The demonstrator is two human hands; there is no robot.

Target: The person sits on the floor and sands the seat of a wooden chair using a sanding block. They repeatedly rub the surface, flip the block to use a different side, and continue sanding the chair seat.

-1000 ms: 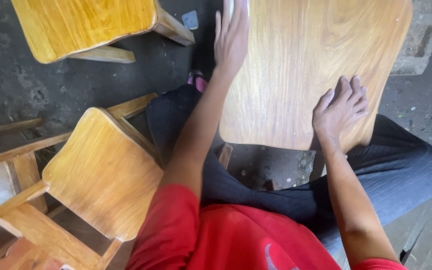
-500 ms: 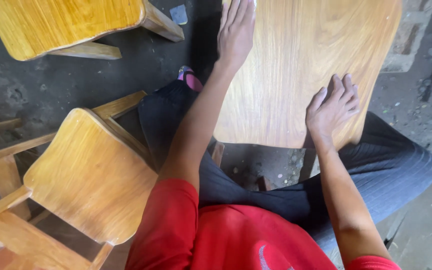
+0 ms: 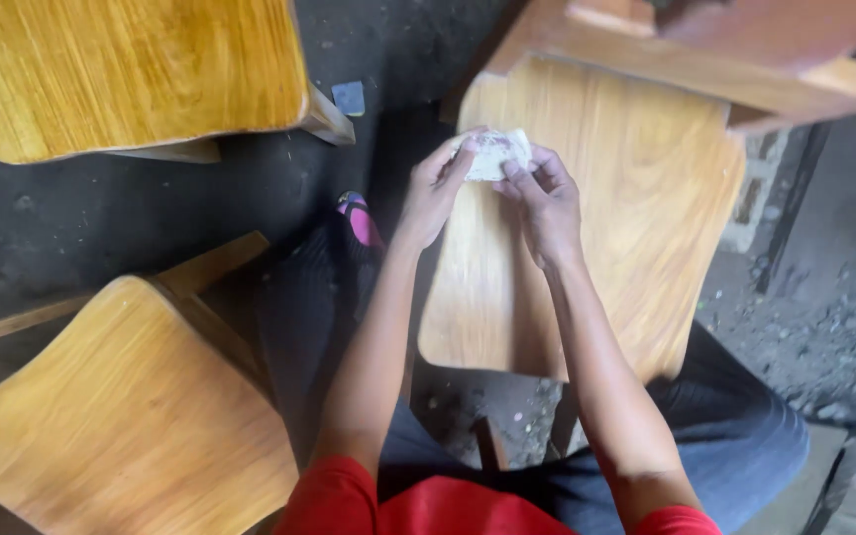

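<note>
We are pinching the small pale pad (image 3: 492,156) between left hand (image 3: 435,186) and right hand (image 3: 544,198), both clamped on it, just above the wooden seat (image 3: 636,208).

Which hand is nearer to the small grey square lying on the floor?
Left. The left hand is just right of and below the grey square; the right hand sits farther right, over the wooden seat. Both hold a pale pad.

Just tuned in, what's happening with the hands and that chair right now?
A seated person holds a small pale folded pad, perhaps sandpaper or cloth, between the left hand and right hand, just above a varnished wooden chair seat between the knees. Neither hand touches the wood. Two more wooden chair seats are on the left.
</note>
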